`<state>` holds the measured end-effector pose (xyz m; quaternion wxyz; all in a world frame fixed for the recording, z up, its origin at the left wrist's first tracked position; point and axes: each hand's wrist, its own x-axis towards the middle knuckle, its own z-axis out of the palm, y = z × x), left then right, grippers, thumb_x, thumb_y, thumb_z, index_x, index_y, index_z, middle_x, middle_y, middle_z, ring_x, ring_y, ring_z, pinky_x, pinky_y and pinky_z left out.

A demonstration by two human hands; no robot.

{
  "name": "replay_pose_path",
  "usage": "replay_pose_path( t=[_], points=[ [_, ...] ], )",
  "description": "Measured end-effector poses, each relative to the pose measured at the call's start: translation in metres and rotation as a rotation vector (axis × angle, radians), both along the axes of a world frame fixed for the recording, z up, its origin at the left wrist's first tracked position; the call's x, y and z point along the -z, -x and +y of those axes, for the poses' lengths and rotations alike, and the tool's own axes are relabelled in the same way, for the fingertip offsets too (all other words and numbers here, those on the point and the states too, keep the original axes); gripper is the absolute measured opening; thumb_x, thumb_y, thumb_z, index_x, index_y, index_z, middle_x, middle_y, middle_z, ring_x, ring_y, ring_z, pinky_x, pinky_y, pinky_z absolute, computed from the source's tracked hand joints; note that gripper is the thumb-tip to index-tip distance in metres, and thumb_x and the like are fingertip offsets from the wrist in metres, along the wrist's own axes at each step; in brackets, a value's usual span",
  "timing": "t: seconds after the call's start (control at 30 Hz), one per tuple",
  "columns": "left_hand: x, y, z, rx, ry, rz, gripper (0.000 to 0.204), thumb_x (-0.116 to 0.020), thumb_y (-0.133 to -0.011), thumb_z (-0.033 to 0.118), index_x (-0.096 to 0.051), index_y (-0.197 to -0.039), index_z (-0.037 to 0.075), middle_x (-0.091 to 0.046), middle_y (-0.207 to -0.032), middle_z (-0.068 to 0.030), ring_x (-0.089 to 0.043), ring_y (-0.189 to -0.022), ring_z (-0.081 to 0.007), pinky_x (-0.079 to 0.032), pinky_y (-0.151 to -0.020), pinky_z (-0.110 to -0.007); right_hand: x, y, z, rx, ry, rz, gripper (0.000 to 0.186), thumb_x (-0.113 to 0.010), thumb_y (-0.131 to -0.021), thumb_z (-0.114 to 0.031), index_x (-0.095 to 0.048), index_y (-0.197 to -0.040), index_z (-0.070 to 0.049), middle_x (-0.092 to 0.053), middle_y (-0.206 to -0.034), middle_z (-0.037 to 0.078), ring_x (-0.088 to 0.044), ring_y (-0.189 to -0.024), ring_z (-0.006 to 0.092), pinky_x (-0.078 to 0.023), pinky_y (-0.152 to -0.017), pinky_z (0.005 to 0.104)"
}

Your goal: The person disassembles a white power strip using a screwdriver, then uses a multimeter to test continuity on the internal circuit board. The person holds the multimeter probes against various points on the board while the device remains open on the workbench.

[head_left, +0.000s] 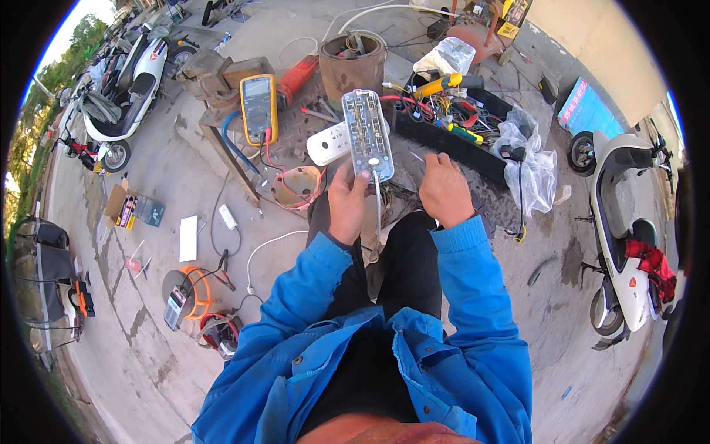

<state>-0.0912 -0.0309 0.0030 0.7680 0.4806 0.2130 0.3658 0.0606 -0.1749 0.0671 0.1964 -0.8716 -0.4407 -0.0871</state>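
Blue sleeves cover both your arms to the wrists. Your left hand [346, 203] is closed on the near end of an opened power strip [367, 126], thumb next to the white cord [379, 200], which leaves that end and hangs toward your knees. The strip is held up in front of you, its long side pointing away; rows of metal contacts show in the casing. Your right hand [446, 191] is apart from the strip, just to its right, fingers curled. A thin rod [416, 157] shows near its fingertips; whether you grip it cannot be told.

Just left of the strip, a white socket block [327, 144] lies at an angle. Farther left, a yellow multimeter [258, 111] faces you with a red lead at its lower edge. A rusty bucket [352, 80] stands beyond the strip. To the right, a long black tray [448, 144] holds tangled wires and hand tools; a clear plastic bag [529, 163] lies at its near right end. White scooters [605, 240] stand at both sides of the area.
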Motion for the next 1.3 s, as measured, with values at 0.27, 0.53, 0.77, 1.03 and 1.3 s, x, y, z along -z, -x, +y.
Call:
replay_pose_path(
  t=[0.27,0.53,0.77,1.03,1.3],
  points=[
    [0.007,-0.003,0.006,-0.014,-0.052,-0.002,0.048,-0.066,-0.116,0.011,-0.057,-0.160,-0.006,-0.076,-0.139,-0.0153,-0.076,-0.118,-0.0198,-0.065,-0.094,-0.035,0.031,-0.023,0.040,0.078,0.162,-0.223,0.035,-0.074,-0.099,-0.016,-0.070,-0.130,-0.002,-0.069,-0.127,0.018,-0.069,-0.121,0.0406,-0.058,-0.100,0.0558],
    [0.007,-0.010,0.024,0.015,-0.131,0.018,0.048,-0.066,-0.115,0.010,-0.059,-0.159,-0.008,-0.077,-0.139,-0.0139,-0.074,-0.121,-0.0183,-0.062,-0.099,-0.034,0.021,-0.001,0.015,0.070,-0.038,-0.194,0.048,-0.079,-0.099,-0.021,-0.069,-0.144,-0.005,-0.068,-0.140,0.013,-0.064,-0.133,0.0382,-0.050,-0.116,0.0551],
    [0.024,-0.030,0.040,-0.010,-0.157,0.087,0.051,-0.071,-0.111,0.007,-0.062,-0.159,-0.004,-0.076,-0.139,-0.0147,-0.073,-0.121,-0.0203,-0.058,-0.108,-0.037,0.012,0.027,0.000,0.079,-0.074,-0.068,0.049,-0.077,-0.102,-0.021,-0.068,-0.148,-0.007,-0.069,-0.143,0.014,-0.063,-0.136,0.0385,-0.049,-0.117,0.0567],
    [0.008,-0.028,0.036,-0.196,-0.621,0.412,0.054,-0.078,-0.101,0.002,-0.064,-0.153,-0.001,-0.072,-0.127,-0.0214,-0.072,-0.114,-0.0376,-0.056,-0.100,-0.046,0.017,0.040,-0.006,0.035,-0.184,-0.108,0.046,-0.077,-0.101,-0.017,-0.071,-0.145,-0.007,-0.070,-0.140,0.013,-0.063,-0.136,0.0377,-0.044,-0.126,0.0582],
    [0.021,-0.023,0.031,-0.222,-0.645,0.368,0.064,-0.076,-0.099,-0.009,-0.059,-0.159,0.001,-0.052,-0.156,-0.0172,-0.076,-0.098,-0.0208,-0.068,-0.082,-0.035,0.018,0.051,-0.015,0.012,-0.242,-0.071,0.045,-0.076,-0.100,-0.014,-0.071,-0.144,-0.007,-0.070,-0.141,0.013,-0.062,-0.137,0.0382,-0.042,-0.129,0.0594]
  ],
)
